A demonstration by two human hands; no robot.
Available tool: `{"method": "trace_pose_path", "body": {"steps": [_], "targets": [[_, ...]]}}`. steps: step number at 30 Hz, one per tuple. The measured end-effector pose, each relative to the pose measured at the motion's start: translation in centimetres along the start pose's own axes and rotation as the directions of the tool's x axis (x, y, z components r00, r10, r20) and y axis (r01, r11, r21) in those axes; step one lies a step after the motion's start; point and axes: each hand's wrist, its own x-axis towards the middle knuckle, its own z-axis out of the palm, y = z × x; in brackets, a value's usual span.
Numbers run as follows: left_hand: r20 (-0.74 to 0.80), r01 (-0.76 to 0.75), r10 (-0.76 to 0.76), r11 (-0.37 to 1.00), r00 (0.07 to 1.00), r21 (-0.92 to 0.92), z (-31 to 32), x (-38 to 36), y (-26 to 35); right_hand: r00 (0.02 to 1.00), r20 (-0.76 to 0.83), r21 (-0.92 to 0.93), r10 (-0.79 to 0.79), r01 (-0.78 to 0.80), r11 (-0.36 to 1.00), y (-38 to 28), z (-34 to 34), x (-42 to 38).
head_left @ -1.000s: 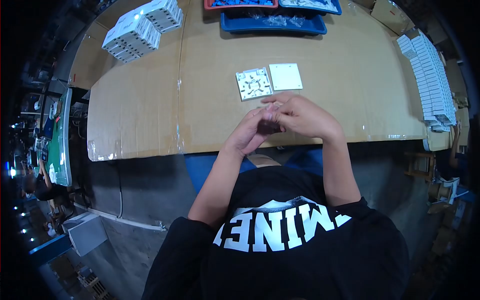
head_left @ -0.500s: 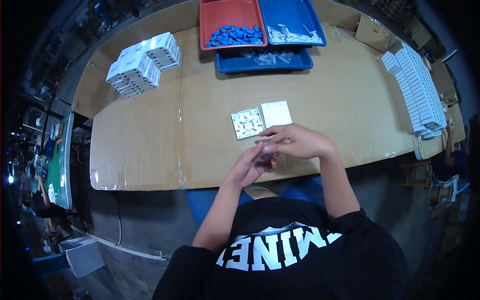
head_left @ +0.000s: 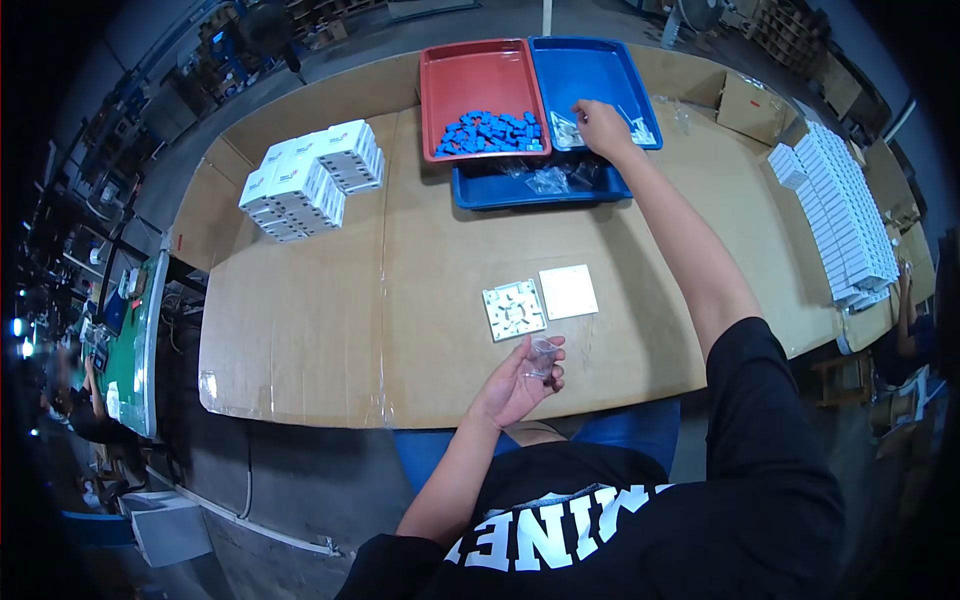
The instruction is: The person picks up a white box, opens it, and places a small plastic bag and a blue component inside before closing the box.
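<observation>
My left hand (head_left: 520,383) is closed around a small clear plastic bag (head_left: 541,358) near the table's front edge. Just beyond it lie an open white square case (head_left: 514,309) with slots inside and, at its right, a flat white square cover (head_left: 569,291). My right hand (head_left: 603,130) reaches over the front part of the blue tray (head_left: 585,70), above white slender pieces (head_left: 567,131). Its fingers point down and are bent; whether anything is between them is too small to tell.
A red tray (head_left: 485,80) holds blue pieces (head_left: 488,134). Below both trays sits another blue tray (head_left: 500,196) with clear bags. White boxes (head_left: 300,180) are stacked at left, and a long white stack (head_left: 835,215) stands at right. People are partly visible at both sides.
My right hand has left my left hand and moved forward to the blue tray. My left hand still holds the bag. The view has tilted upward, so the table appears lower.
</observation>
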Motion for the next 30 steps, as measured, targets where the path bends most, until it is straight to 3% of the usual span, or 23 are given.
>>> {"method": "trace_pose_path", "body": {"steps": [7, 15, 18, 20, 21, 22, 23, 24, 27, 30], "targets": [[0.014, 0.049, -0.050, 0.998, 0.999, 0.047, 0.1, 0.3, 0.3, 0.997, 0.011, -0.168, 0.073, -0.070, 0.983, 2.6, 2.5, 3.7], [0.000, 0.075, -0.075, 0.995, 0.997, 0.061, 0.1, 0.3, 0.4, 0.999, -0.044, -0.264, 0.028, -0.039, 0.964, 1.9, 5.2, 3.0], [0.002, 0.076, -0.077, 0.994, 0.997, 0.073, 0.0, 0.4, 0.4, 0.999, -0.037, -0.163, 0.011, -0.017, 0.986, 1.1, 4.4, 3.0], [0.007, 0.071, -0.071, 0.995, 0.997, 0.067, 0.1, 0.4, 0.5, 0.973, -0.229, 0.011, -0.005, 0.008, 1.000, 1.0, 3.8, 3.2], [0.009, 0.064, -0.065, 0.996, 0.998, 0.057, 0.2, 0.3, 0.4, 0.973, -0.229, 0.007, -0.003, 0.005, 1.000, 0.8, 3.2, 3.4], [0.012, 0.067, -0.068, 0.996, 0.998, 0.054, 0.3, 0.3, 0.4, 0.976, -0.181, 0.383, 0.118, -0.041, 0.923, 0.7, 2.5, 3.9], [0.008, 0.061, -0.061, 0.997, 0.998, 0.038, 0.4, 0.2, 0.5, 0.973, -0.090, 0.700, 0.213, -0.091, 0.709, 0.6, 1.9, 4.1], [0.002, 0.055, -0.055, 0.998, 0.998, 0.018, 0.5, 0.1, 0.4, 0.965, -0.003, 0.769, 0.263, -0.166, 0.617, -1.1, -0.5, 2.8], [-0.037, 0.033, -0.031, 0.997, 0.999, 0.065, 0.0, 0.1, 0.0, 0.978, -0.038, 0.674, 0.206, -0.127, 0.728, -1.3, -1.8, -1.9], [-0.004, 0.019, -0.019, 0.998, 1.000, 0.054, -0.8, 0.1, -0.6, 0.964, 0.152, 0.799, 0.219, -0.250, 0.547, -4.6, -3.3, -11.4]]}}
